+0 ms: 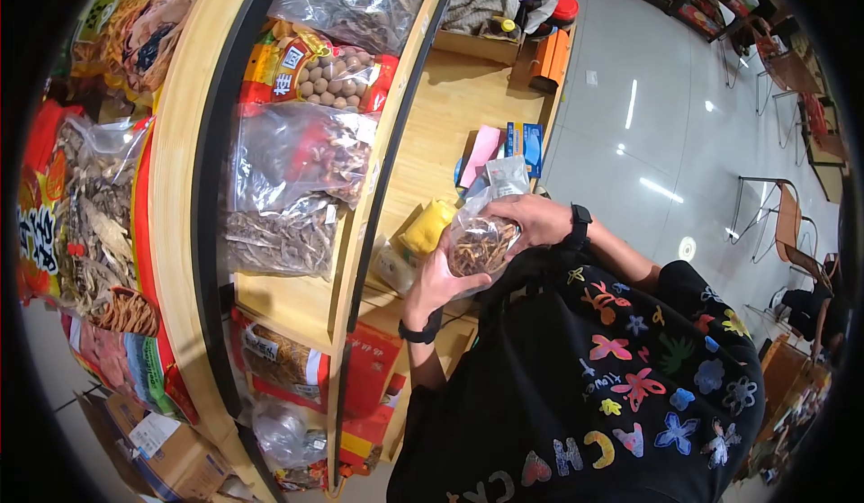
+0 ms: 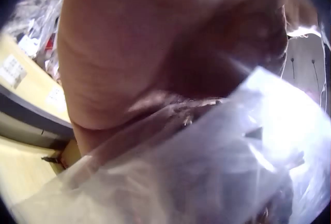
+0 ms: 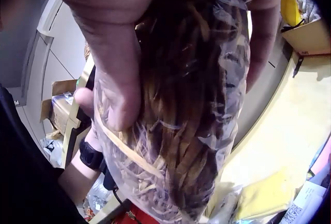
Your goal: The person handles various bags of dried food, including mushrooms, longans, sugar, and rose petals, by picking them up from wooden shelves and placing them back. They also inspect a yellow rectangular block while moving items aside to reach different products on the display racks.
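Note:
A clear plastic bag of brown dried strips (image 1: 483, 249) is held between both hands in front of the black shirt. My right hand (image 1: 531, 217) grips its far side; in the right wrist view the thumb (image 3: 124, 102) presses one face while fingers wrap the opposite side. From the near side, my left hand (image 1: 434, 285) cups the bag, its thumb lying along the lower edge. The left wrist view is mostly filled by the left palm (image 2: 129, 53), with loose clear plastic (image 2: 170, 177) across it. Each wrist wears a black band.
Behind the bag, a wooden counter (image 1: 436, 107) carries a yellow packet (image 1: 428, 225), a pink item (image 1: 480, 155), a blue box (image 1: 525, 143) and an orange box (image 1: 547, 60). Shelves of bagged dried goods (image 1: 297, 157) stand at left. Chairs (image 1: 786, 224) are on the tiled floor.

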{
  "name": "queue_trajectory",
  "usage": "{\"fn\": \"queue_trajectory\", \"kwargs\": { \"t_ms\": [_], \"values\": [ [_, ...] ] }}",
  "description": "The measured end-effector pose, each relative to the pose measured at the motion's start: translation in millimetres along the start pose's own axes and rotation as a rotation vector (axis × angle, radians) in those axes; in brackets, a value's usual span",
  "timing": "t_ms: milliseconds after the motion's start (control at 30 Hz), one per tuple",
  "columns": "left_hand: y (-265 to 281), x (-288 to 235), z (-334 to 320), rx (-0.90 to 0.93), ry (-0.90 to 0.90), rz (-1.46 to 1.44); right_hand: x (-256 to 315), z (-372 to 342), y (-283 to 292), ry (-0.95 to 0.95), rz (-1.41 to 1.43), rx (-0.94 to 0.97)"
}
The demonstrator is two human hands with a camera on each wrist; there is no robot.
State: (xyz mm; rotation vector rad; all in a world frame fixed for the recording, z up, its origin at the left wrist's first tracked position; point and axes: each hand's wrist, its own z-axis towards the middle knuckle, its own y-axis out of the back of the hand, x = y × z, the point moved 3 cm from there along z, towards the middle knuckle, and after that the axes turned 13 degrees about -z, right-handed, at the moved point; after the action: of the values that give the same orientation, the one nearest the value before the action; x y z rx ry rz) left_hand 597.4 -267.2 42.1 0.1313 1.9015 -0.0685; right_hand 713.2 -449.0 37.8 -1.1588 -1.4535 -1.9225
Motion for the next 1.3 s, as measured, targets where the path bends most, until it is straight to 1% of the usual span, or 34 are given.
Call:
{"fn": "queue_trajectory", "kwargs": {
  "t_ms": [33,67,100,133,167,200,267,300,333,367,400,433,467,533,567,667,733,800,867,900,933,1000,1033,1067,1133,1167,1200,1267,1300],
  "values": [
    [-2,1,1,0.03,0.042,0.011,-1,0,0,-0.038,0.025,0.055],
    [-5,3,1,0.06,0.084,0.021,-1,-1,1,-0.042,0.033,0.054],
    [-5,8,0,0.006,0.06,0.046,-2,-1,2,-0.078,0.036,0.047],
    [-8,13,1,0.009,0.068,0.044,-5,-1,3,-0.114,0.038,0.041],
    [-11,18,2,-0.012,0.068,-0.186,-9,-1,1,-0.081,0.029,0.0],
    [-11,22,3,-0.034,0.069,-0.416,-9,0,1,-0.085,0.037,0.001],
    [-11,29,3,-0.043,0.083,-0.427,-11,3,7,-0.152,0.148,-0.168],
    [-11,29,2,-0.096,0.106,-0.545,-11,4,11,-0.257,0.247,-0.165],
    [-11,30,2,-0.15,0.128,-0.662,-21,6,5,-0.242,0.345,-0.31],
    [-7,49,-1,-0.157,0.123,-0.737,-32,8,1,-0.295,0.52,-0.334],
    [-9,50,-1,-0.155,0.132,-0.74,-41,9,-1,-0.351,0.696,-0.359],
    [-10,51,-1,-0.189,0.125,-0.847,-47,10,-3,-0.376,0.839,-0.306],
    [-10,52,1,-0.224,0.114,-0.953,-51,5,-4,-0.411,0.87,-0.239],
    [-6,62,4,-0.223,0.132,-0.956,-55,3,-6,-0.468,0.902,-0.039],
    [-4,67,5,-0.204,0.147,-0.94,-60,2,-13,-0.473,0.905,-0.038],
    [-5,61,13,-0.162,0.188,-0.93,-77,-1,-32,-0.517,0.934,-0.04],
    [-4,63,17,-0.125,0.273,-0.961,-75,-1,-29,-0.515,0.941,0.078],
    [-4,65,22,-0.114,0.287,-0.963,-75,-4,-20,-0.556,0.905,0.093],
    [-3,69,31,-0.219,0.286,-0.871,-79,-4,-15,-0.636,0.968,0.033],
    [-4,71,36,-0.223,0.294,-0.875,-92,-6,-21,-0.706,0.973,-0.003],
    [-3,75,41,-0.298,0.278,-0.838,-106,-7,-29,-0.712,0.978,0.002],
    [-3,85,49,-0.437,0.249,-0.759,-135,-8,-37,-0.773,1.109,-0.119],
    [-4,97,46,-0.606,0.329,-0.655,-149,-7,-33,-0.836,1.067,-0.133],
    [-6,104,45,-0.6,0.335,-0.663,-161,-6,-31,-0.869,1.115,-0.177],
    [-8,101,47,-0.551,0.323,-0.555,-194,-7,-26,-0.967,1.071,-0.27],
    [-10,106,44,-0.519,0.315,-0.565,-215,-5,-28,-0.971,1.116,-0.307],
    [-13,112,42,-0.519,0.334,-0.592,-227,-5,-18,-0.996,1.076,-0.32],
    [-19,114,38,-0.527,0.356,-0.581,-267,0,-18,-1.038,1.093,-0.433],
    [-23,107,35,-0.523,0.344,-0.511,-284,4,-15,-1.041,1.086,-0.48]
  ]
}}
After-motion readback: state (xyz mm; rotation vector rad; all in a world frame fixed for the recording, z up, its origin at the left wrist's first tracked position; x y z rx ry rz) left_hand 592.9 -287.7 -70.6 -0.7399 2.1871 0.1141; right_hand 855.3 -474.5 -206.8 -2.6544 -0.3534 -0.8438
